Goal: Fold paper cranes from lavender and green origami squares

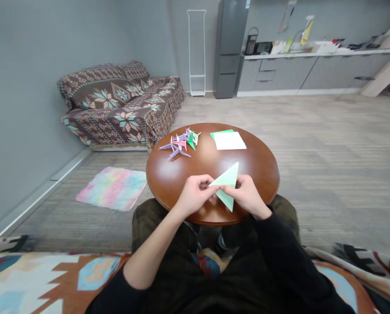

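A pale green sheet of paper [228, 179], folded into a triangle, is held up over the near part of the round brown table [169, 179]. My left hand [196, 192] pinches its left corner between thumb and fingers. My right hand [245, 196] grips it from the right, with the thumb across the front and its tip close to the left thumb. Both hands are closed on the paper. One point of the triangle sticks up and another hangs down between the hands. The fingers behind the paper are partly hidden.
Several folded paper cranes [178, 146] in purple, pink and green lie at the table's far left. A stack of square paper [230, 141], white over green, lies at the far right. Beyond are a covered sofa [116, 102], a fridge [230, 48] and a pastel rug [113, 187].
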A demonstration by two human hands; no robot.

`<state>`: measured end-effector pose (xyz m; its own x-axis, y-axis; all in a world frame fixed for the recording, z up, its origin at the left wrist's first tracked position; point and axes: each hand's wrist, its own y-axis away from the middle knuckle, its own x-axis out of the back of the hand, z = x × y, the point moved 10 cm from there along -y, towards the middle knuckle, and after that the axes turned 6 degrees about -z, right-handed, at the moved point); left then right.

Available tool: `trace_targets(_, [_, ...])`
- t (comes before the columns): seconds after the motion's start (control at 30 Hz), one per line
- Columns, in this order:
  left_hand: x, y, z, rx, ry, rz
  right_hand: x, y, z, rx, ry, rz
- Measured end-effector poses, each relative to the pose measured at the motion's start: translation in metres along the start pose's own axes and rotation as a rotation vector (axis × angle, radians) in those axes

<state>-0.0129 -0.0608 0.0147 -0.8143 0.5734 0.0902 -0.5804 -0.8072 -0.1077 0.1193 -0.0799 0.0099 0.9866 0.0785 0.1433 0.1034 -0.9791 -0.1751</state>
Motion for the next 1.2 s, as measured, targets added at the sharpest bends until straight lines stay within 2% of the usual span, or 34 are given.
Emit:
trace_targets(0.27, [0.013,0.0,-0.007,0.01,0.008,0.037,0.001,-0.002,0.013,-0.018,-0.055,-0.048])
trace_targets(0.37, [0.026,0.002,-0.011,0.008,0.015,0.085,0.024,-0.001,0.022,-0.019,0.022,0.027])
trace_targets(0.43, [0.037,0.003,-0.013,0.0,0.03,0.137,0.046,0.001,0.024,-0.006,0.038,0.142])
trace_targets(0.5, [0.039,0.003,-0.013,-0.002,0.038,0.146,0.055,0.003,0.022,0.025,0.031,0.179])
trace_targets(0.57, [0.032,0.001,-0.013,0.006,0.041,0.105,0.043,0.002,0.019,0.033,-0.021,0.1])
trace_targets(0.67, [0.013,-0.001,-0.014,0.028,0.029,0.034,0.012,0.0,0.013,0.027,-0.058,-0.059])
trace_targets(0.77, [0.002,-0.004,-0.01,0.004,-0.075,0.024,-0.006,0.0,0.004,0.04,0.0,-0.1])
trace_targets(0.87, [0.001,-0.005,-0.007,-0.039,-0.153,0.045,-0.007,0.0,-0.006,0.062,0.122,-0.086])
trace_targets(0.97, [0.0,-0.007,-0.01,-0.023,-0.121,0.024,-0.004,0.001,-0.01,0.067,0.21,-0.093])
trace_targets(1.2, [0.001,-0.005,-0.016,0.083,-0.108,-0.006,-0.002,0.003,0.002,0.041,0.116,-0.109])
